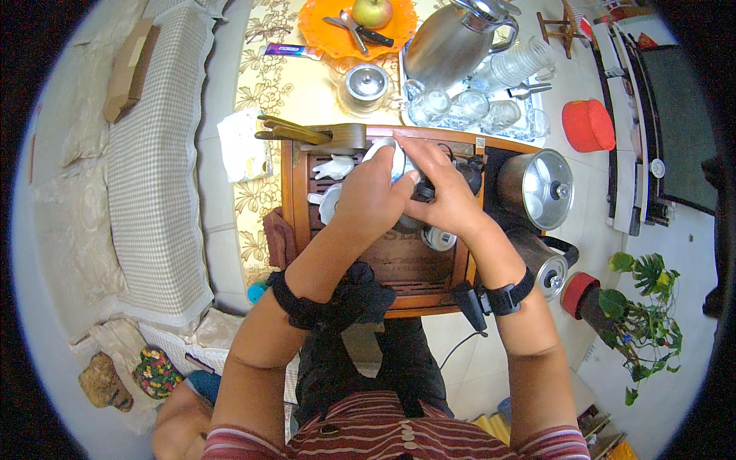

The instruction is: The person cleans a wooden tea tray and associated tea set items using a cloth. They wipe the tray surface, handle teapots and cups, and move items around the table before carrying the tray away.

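Over the wooden tea tray (414,270), my left hand (371,192) grips a white porcelain cup or bowl (391,150) with its thumb near the rim. My right hand (445,181) curls around the other side of it, fingertips at the far rim. Part of the cup is hidden by my fingers. Dark rounded objects show behind and under my right hand, too covered to name. A white cup (440,238) lies just below that hand. Left of my left hand are a white spouted vessel (329,202) and a small white porcelain figure or piece (334,167).
A wooden tea-tool holder (351,138) stands at the tray's far edge. Beyond are a steel thermos jug (448,49), glass mugs (431,103), a lidded glass jar (366,86) and an orange plate (313,20) with knives and an apple. Steel pots (526,187) stand right; a brown cloth (280,238) hangs left.
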`<state>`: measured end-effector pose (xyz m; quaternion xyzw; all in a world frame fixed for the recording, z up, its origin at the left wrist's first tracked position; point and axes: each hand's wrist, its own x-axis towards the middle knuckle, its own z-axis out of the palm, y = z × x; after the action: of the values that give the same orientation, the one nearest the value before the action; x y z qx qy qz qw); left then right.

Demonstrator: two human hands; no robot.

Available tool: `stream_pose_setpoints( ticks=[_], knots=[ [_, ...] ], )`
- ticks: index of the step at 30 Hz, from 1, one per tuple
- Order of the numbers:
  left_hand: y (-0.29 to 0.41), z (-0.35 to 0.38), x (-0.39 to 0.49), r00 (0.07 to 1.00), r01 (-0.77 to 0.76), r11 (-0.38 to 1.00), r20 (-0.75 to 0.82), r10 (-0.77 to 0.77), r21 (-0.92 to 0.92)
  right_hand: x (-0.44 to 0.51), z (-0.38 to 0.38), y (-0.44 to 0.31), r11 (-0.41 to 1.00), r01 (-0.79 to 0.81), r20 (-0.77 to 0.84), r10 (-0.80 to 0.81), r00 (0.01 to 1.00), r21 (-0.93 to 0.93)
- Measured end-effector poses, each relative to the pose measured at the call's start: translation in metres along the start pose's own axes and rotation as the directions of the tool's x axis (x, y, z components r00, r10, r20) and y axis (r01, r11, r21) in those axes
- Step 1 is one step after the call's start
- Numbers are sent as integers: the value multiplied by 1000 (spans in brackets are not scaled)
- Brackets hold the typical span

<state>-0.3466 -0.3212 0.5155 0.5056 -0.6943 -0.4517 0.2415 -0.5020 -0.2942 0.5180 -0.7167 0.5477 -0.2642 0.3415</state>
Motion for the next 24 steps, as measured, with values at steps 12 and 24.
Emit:
stream_pose_setpoints(
  ticks=[12, 24],
  knots=[
    [18, -19, -34, 949, -236, 923, -132, 286, 303, -42, 30, -27, 986, -1, -276, 48, 960, 167],
    [2, -68, -43, 942, -27, 996, 331, 54, -86, -41, 29, -73, 999, 17, -139, -13, 990, 27]
  ],
)
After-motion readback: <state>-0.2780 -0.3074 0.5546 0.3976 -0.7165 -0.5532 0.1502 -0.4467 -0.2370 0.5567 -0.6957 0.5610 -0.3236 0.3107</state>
